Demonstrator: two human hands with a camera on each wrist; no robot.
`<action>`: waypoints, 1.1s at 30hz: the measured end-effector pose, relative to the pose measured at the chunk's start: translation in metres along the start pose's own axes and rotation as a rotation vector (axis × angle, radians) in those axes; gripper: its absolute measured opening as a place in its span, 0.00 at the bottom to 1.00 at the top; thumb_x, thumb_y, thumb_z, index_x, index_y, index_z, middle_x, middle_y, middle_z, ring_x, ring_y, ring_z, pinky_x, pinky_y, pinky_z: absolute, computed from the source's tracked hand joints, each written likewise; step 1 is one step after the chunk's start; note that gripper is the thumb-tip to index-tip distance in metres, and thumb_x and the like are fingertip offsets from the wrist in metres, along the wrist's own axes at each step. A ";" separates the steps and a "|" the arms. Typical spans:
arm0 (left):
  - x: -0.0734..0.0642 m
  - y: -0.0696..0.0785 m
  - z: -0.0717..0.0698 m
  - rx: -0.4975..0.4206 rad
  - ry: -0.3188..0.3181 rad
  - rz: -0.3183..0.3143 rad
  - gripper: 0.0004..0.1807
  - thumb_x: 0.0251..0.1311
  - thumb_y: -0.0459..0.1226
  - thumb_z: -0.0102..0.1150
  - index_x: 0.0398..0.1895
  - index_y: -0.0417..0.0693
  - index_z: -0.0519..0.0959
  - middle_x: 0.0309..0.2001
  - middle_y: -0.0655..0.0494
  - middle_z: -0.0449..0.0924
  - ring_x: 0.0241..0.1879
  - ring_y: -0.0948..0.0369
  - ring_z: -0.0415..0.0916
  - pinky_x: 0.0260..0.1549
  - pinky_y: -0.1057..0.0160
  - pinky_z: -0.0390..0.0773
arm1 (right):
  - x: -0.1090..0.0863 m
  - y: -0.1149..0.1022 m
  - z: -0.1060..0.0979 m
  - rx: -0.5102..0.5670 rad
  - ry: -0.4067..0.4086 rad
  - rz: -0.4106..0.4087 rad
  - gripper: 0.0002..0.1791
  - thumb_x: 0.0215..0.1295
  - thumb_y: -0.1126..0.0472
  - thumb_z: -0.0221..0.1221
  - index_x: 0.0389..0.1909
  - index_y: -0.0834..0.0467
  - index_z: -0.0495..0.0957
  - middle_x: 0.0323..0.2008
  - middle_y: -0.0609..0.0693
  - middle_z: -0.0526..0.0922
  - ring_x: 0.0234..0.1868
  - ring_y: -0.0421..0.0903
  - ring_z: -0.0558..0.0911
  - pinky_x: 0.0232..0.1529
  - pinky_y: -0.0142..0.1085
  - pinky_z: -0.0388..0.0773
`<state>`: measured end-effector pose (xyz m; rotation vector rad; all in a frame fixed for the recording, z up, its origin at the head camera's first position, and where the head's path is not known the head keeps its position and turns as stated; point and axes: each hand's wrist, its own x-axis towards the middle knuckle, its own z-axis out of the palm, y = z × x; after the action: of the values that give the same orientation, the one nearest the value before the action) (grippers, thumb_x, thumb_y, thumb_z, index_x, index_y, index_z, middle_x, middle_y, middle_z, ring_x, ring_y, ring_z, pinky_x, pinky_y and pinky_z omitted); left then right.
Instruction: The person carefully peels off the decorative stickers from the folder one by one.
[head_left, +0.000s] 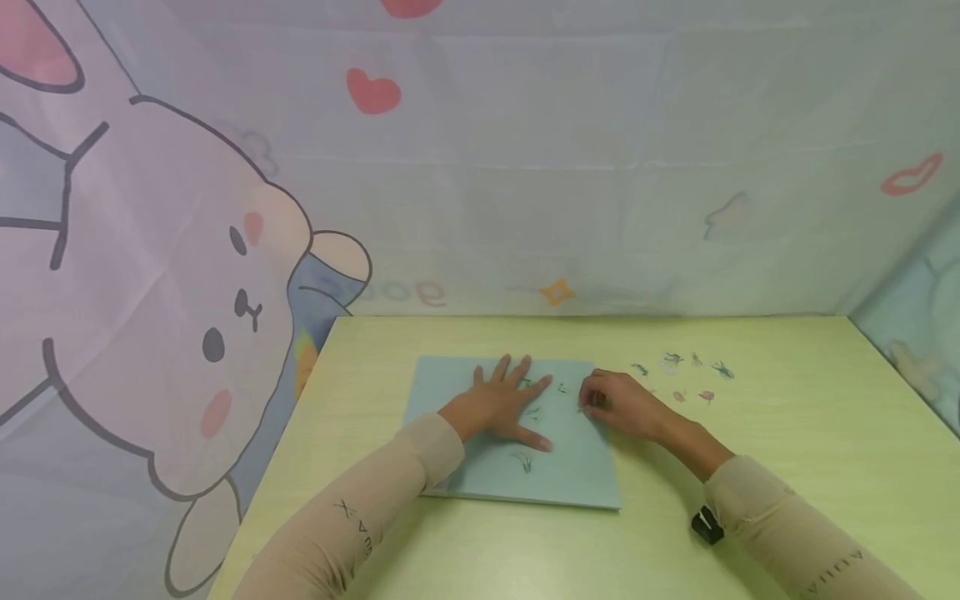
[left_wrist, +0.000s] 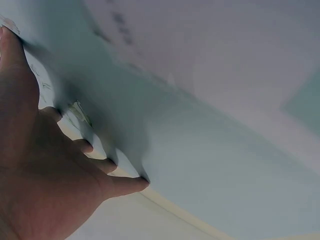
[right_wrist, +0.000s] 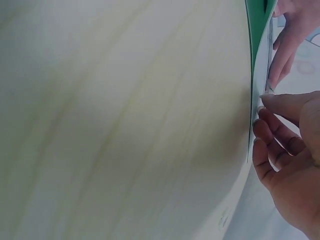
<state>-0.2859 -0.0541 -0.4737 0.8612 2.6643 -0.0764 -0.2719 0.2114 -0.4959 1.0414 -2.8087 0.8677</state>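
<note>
A light blue sheet (head_left: 570, 475) with layered edges lies on the table, bearing several small green leaf-like pieces (head_left: 525, 461). My left hand (head_left: 498, 404) rests on it with fingers spread wide, and some of the green pieces show between them. In the left wrist view the left hand (left_wrist: 65, 165) has straight fingertips on the surface. At the sheet's right edge my right hand (head_left: 618, 402) has curled fingers, thumb and forefinger pinching a small green piece (head_left: 582, 409). The right wrist view shows the right hand (right_wrist: 290, 145) low beside the sheet's edge.
Right of the sheet, several small dark blue-green pieces (head_left: 722, 369) and pink flower-like pieces (head_left: 706, 397) lie scattered on the pale wooden table (head_left: 795, 467). A black clip-like object (head_left: 707, 527) is by the right sleeve. A printed cloth (head_left: 525, 167) hangs behind the table.
</note>
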 end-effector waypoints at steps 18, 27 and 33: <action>0.000 0.003 0.000 -0.009 -0.002 -0.009 0.64 0.56 0.79 0.56 0.88 0.70 0.40 0.87 0.49 0.28 0.85 0.41 0.27 0.75 0.27 0.45 | -0.003 -0.006 -0.014 0.064 0.054 0.058 0.06 0.70 0.73 0.65 0.38 0.58 0.84 0.36 0.48 0.86 0.38 0.43 0.84 0.39 0.39 0.82; -0.002 0.003 -0.001 0.002 -0.001 -0.019 0.63 0.55 0.79 0.57 0.88 0.70 0.41 0.88 0.49 0.30 0.85 0.41 0.29 0.74 0.27 0.47 | -0.008 -0.001 -0.017 0.050 0.183 0.046 0.06 0.71 0.72 0.65 0.39 0.57 0.84 0.31 0.44 0.77 0.32 0.42 0.75 0.35 0.39 0.76; -0.004 0.001 -0.002 -0.010 -0.012 -0.014 0.64 0.56 0.78 0.58 0.88 0.70 0.41 0.87 0.49 0.29 0.85 0.41 0.28 0.74 0.27 0.46 | -0.011 0.001 -0.022 0.068 0.184 0.124 0.03 0.74 0.68 0.64 0.42 0.59 0.84 0.35 0.44 0.84 0.37 0.43 0.81 0.43 0.44 0.78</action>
<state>-0.2830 -0.0547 -0.4700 0.8360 2.6581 -0.0713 -0.2674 0.2300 -0.4799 0.7567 -2.7296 1.0200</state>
